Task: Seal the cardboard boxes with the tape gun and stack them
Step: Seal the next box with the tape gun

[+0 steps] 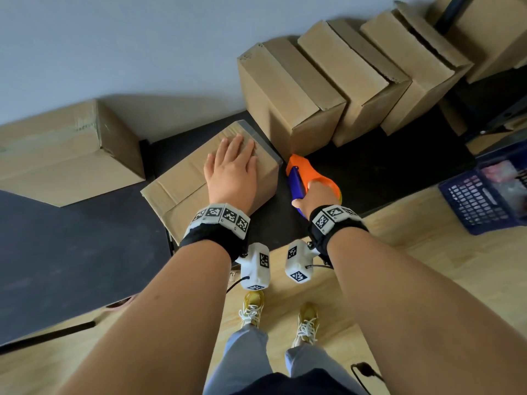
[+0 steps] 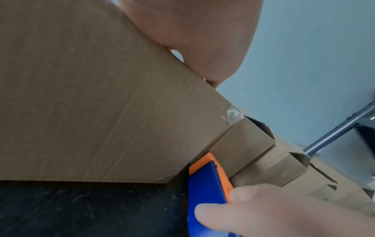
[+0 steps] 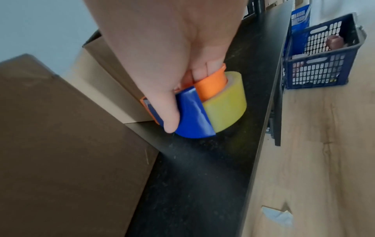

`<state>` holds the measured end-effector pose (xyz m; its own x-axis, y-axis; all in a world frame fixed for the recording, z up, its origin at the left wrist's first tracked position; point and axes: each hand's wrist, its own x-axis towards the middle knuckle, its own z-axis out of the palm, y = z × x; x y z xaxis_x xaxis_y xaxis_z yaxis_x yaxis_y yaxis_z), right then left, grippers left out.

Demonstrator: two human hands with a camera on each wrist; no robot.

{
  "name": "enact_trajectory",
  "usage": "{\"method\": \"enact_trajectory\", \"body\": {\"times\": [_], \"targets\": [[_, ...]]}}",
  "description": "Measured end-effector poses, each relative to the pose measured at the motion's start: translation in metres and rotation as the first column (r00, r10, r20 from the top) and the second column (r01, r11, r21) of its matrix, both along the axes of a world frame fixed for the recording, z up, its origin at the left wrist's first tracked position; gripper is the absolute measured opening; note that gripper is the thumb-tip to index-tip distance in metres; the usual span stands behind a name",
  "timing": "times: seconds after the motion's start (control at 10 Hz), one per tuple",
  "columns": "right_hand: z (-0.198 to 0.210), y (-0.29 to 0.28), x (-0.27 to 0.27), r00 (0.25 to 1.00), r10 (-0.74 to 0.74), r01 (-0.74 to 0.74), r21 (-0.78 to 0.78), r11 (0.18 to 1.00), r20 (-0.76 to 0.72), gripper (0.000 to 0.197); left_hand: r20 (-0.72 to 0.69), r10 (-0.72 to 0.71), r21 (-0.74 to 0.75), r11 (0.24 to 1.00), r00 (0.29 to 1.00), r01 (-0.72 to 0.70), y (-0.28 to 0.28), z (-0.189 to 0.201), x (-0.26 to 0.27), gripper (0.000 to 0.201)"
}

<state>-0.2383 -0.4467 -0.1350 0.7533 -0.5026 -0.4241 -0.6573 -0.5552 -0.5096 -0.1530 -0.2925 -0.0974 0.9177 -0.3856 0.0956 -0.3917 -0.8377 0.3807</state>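
A cardboard box (image 1: 182, 183) lies on the black table (image 1: 370, 172), with clear tape over its far end. My left hand (image 1: 232, 163) rests flat on its top, fingers straight. My right hand (image 1: 313, 195) grips the orange and blue tape gun (image 1: 302, 172) just right of the box; its nose sits at the box's far right corner. In the right wrist view the tape gun (image 3: 192, 115) carries a yellowish roll of tape (image 3: 227, 105) and rests on the table. The left wrist view shows the box side (image 2: 91, 96) and the tape gun (image 2: 207, 184).
A row of several cardboard boxes (image 1: 328, 81) leans along the wall at the back right. Another box (image 1: 65, 149) lies at the left. A blue plastic crate (image 1: 490, 192) stands on the wooden floor to the right. My feet (image 1: 279, 317) are below the table's front edge.
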Motion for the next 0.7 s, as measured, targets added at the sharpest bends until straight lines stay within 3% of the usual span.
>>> {"method": "enact_trajectory", "body": {"times": [0.1,0.2,0.3,0.4,0.5,0.6,0.7], "targets": [[0.002,0.0,0.028,0.907,-0.152,0.238,0.18,0.954,-0.393,0.072,-0.02,0.0,-0.048,0.999,1.0,-0.001,0.001,0.001,0.002,0.041],[0.002,0.003,0.023,0.946,0.001,0.025,0.076,0.997,-0.324,0.083,-0.057,0.012,-0.101,0.995,0.998,-0.018,0.002,0.005,0.002,0.04],[0.008,0.005,0.011,0.979,-0.07,0.063,-0.04,0.997,-0.194,0.051,-0.098,0.061,-0.167,0.983,0.993,-0.076,0.002,0.015,0.003,0.038],[0.023,0.003,0.011,0.975,-0.223,0.223,-0.005,0.975,-0.01,0.019,-0.119,0.135,-0.128,0.98,0.984,-0.15,0.006,0.03,0.015,0.043],[0.043,0.007,0.015,0.935,-0.352,0.308,0.403,0.862,0.037,0.023,-0.168,0.217,0.0,0.975,0.962,-0.22,0.016,0.038,0.03,0.051],[0.069,0.022,0.021,0.902,-0.427,0.336,0.731,0.594,-0.068,0.026,-0.265,0.249,0.085,0.968,0.931,-0.235,0.031,0.048,0.039,0.054],[0.079,0.035,0.027,0.924,-0.382,0.263,0.702,0.662,0.014,0.025,-0.302,0.321,0.095,0.947,0.898,-0.306,0.038,0.052,0.036,0.052]]}}
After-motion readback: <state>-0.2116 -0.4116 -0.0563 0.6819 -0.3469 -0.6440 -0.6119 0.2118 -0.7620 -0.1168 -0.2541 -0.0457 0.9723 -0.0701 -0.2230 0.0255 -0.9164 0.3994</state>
